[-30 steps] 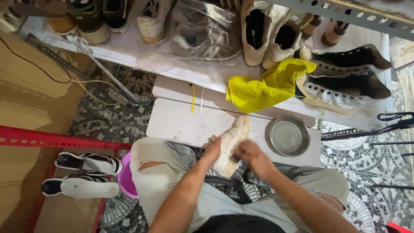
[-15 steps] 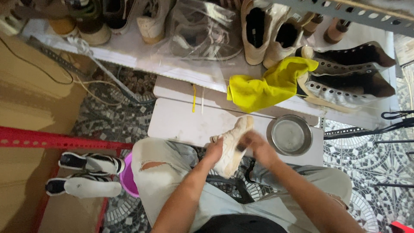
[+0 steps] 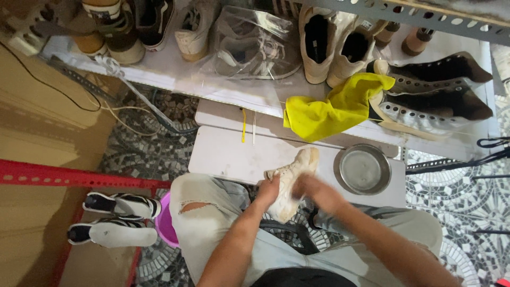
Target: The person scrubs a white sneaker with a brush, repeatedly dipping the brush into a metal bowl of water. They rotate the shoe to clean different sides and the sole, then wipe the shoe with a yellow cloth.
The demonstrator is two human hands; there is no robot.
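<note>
**Cream sneaker held over the lap, right hand now up by the toe**

Cream low-top fabric sneaker (image 3: 290,183) sits just below centre frame, toe pointing up-right over the edge of the small white plastic table (image 3: 228,154).

At lower left, a pair of black-and-white high-top shoes (image 3: 114,220) lies beside a purple plastic tub (image 3: 166,223). Moving right, the left hand (image 3: 268,191) is clamped around the sneaker's heel end. The right hand (image 3: 319,192), blurred, presses on the shoe's side; whether its fingers are closed on something I cannot tell. Over the last second it has shifted slightly up the shoe, which suggests rubbing strokes under way. Right again, a round steel bowl (image 3: 364,170) stands on the table, with a crumpled yellow cloth (image 3: 334,109) above it.
</note>
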